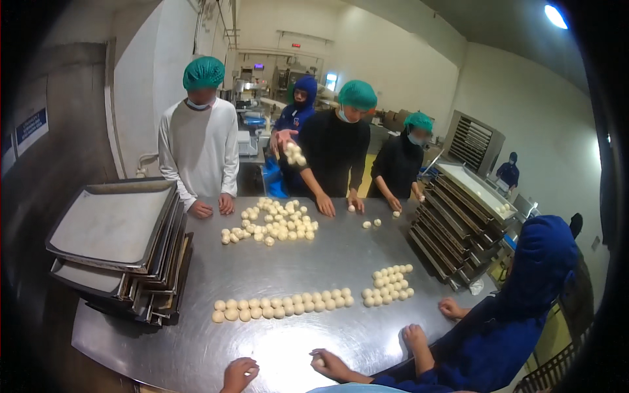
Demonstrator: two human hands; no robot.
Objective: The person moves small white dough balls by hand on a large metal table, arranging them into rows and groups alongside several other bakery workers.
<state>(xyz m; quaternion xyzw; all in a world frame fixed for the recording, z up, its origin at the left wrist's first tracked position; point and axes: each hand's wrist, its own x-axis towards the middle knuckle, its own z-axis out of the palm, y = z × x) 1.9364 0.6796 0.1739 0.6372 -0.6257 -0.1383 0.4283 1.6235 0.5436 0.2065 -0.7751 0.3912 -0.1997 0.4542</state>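
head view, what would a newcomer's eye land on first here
Probably the long double row of pale dough balls across the near middle of the steel table, with a loose heap behind it. Then the tall tray stacks at the table's left and right. Beyond the far edge, bright green hair covers stand out on three people.

Beyond the far edge of the steel surface [354, 259], pale walls [386, 59] are rising toward a dim ceiling [504, 26], where a bright light [555, 16] is glowing; past the far right corner, a many-shelved rack [473, 145] is standing.
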